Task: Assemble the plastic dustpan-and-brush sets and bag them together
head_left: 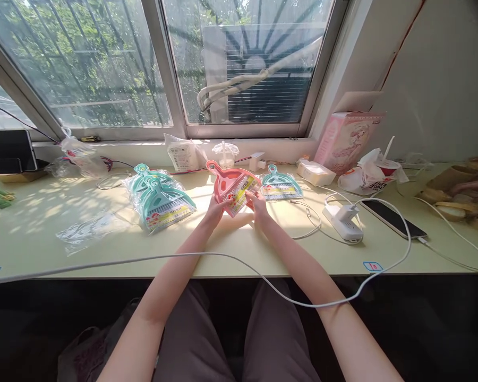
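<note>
A pink mini dustpan and brush set (227,183) with a yellow printed label is held up above the table, tilted, its handle pointing away to the upper left. My left hand (219,208) grips its lower left edge with the thumb on the front. On the lower right, my right hand (257,204) pinches the label corner. Left of my hands lies a pile of green dustpan sets (161,196) in clear plastic. Another green dustpan set (281,183) rests on the table just beyond my right hand.
A white cable (239,261) runs across in front, over both forearms. To the right are a power strip (344,223), a phone (394,218), a pink box (346,140) and a takeaway bag (362,178). Crumpled clear plastic (90,231) lies at left on the table (115,260).
</note>
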Demonstrator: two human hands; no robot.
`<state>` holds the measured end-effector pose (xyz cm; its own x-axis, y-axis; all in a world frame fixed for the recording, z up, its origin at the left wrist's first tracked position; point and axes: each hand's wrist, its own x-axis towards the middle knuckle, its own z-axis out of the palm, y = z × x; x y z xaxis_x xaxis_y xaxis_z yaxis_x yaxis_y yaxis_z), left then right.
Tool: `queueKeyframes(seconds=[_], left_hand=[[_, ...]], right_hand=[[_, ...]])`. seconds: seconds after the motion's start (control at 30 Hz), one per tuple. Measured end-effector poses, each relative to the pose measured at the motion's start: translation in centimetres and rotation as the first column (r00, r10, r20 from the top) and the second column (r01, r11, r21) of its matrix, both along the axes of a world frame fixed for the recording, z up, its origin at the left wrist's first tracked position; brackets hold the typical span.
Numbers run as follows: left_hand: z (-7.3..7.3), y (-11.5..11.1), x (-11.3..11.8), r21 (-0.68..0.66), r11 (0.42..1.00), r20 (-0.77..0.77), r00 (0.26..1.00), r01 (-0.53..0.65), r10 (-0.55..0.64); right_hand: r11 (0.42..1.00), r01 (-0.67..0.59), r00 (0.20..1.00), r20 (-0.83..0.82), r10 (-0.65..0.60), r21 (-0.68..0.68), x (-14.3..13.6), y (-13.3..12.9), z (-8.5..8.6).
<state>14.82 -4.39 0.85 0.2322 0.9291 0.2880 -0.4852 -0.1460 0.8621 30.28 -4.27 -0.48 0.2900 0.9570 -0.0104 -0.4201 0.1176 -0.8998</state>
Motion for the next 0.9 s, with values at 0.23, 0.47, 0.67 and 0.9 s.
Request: queueKeyframes(seconds=[0.23, 0.47, 0.67, 0.9], left_hand=[[-0.8, 1.1, -0.2, -0.101, 0.995, 0.028, 0.999, -0.026, 0.029], [0.1, 0.5, -0.1, -0.161, 0.987, 0.089, 0.996, 0.012, 0.002], [-0.1, 1.0, -0.2, -0.235, 0.971, 0.068, 0.995, -0.050, 0.068], [-0.2, 1.3, -0.4, -0.205, 0.978, 0.116, 0.991, -0.037, 0.062]], right_hand=[[0.995, -0.099, 0.993, -0.064, 0.101, 0.032, -0.2, -0.9, 0.0], [0.991, -0.132, 0.985, -0.105, 0.134, 0.025, 0.4, -0.7, -0.1], [0.988, -0.154, 0.982, -0.111, 0.152, -0.010, 0.7, -0.2, -0.3], [0.984, -0.177, 0.972, -0.162, 0.172, -0.019, 0.6, -0.3, 0.1]])
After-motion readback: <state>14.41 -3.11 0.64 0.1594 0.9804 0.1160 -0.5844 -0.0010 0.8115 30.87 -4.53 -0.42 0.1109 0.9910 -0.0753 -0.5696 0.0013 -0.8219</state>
